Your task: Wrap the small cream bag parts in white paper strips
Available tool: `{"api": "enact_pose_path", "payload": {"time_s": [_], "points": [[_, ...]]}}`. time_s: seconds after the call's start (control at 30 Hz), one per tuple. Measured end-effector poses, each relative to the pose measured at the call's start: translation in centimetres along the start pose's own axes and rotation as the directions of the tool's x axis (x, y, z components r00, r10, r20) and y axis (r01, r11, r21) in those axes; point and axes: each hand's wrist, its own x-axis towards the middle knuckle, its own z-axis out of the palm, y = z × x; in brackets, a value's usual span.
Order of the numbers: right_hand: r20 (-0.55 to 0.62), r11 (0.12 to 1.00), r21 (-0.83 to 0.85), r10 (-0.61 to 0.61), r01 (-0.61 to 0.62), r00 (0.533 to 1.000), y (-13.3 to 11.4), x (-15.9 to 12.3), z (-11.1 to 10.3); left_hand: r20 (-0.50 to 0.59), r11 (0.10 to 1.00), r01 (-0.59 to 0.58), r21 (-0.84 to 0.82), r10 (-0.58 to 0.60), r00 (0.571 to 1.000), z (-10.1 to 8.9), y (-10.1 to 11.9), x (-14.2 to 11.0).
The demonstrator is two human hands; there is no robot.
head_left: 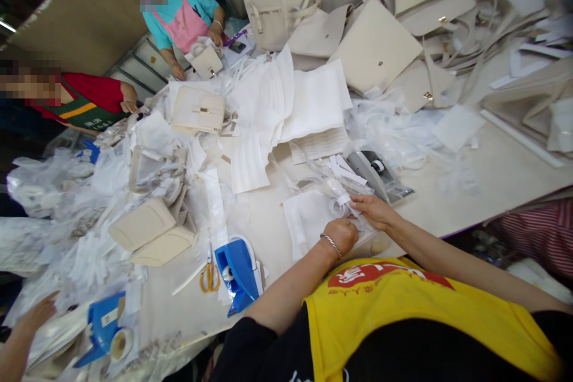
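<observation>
My left hand (342, 236), with a twisted silver bracelet at the wrist, is curled into a fist close to my body. What it grips, if anything, is hidden. Just beside it, my right hand (372, 211) pinches a white-wrapped strap (343, 199) between thumb and fingers. The strap seems looped and partly covered in clear or white film; its far end blends into the clutter. A white sheet (304, 215) lies flat under and left of the hands. Right behind them rests a grey tape dispenser (373, 173), with white paper strips (347, 168) against it.
Stacked white sheets (308, 101) lie farther back, with cream handbags (376, 45) heaped behind them. A blue tape dispenser (237, 271) and orange-handled scissors (209, 276) lie to the left. Co-workers (185, 12) stand across the table; another person's hand (40, 310) reaches in at lower left.
</observation>
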Motion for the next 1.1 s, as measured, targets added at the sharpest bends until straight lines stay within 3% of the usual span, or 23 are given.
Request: {"api": "enact_pose_path", "payload": {"time_s": [0.13,0.27,0.43,0.57,0.63,0.77,0.93,1.1], "points": [[-0.019,0.984,-0.159,-0.079,0.074,0.997,0.0,-0.1,0.2,0.039,0.998,-0.042,-0.040,0.043,0.998,0.2,0.2,0.8],[-0.067,0.956,-0.258,-0.161,0.139,0.985,0.0,0.3,0.3,0.045,0.998,0.051,-0.037,-0.049,0.998,0.4,0.1,1.8],[-0.086,0.921,-0.366,-0.179,0.136,0.980,0.0,0.8,-0.1,0.035,0.983,0.177,-0.046,-0.175,0.984,0.6,1.0,3.1],[-0.114,0.847,-0.511,-0.235,0.146,0.965,-0.3,0.8,-0.3,0.054,0.965,0.250,-0.081,-0.246,0.968,0.4,1.8,3.6],[-0.085,0.770,-0.621,-0.250,0.145,0.965,-0.7,0.7,-0.4,0.075,0.957,0.269,-0.105,-0.262,0.962,0.3,1.9,3.5],[0.119,0.559,-0.803,-0.192,0.208,0.974,-2.2,0.4,-1.5,0.085,0.962,0.218,-0.163,-0.206,0.975,0.4,1.7,2.5],[0.020,0.255,-0.965,-0.147,0.057,0.989,-3.6,0.0,-3.4,0.042,0.967,0.127,-0.223,-0.121,0.992,0.9,1.4,1.7],[-0.002,0.041,-0.999,-0.104,0.002,0.995,-3.8,-0.4,-3.5,-0.024,0.957,0.093,-0.275,-0.103,0.994,1.8,1.5,1.8]]}}
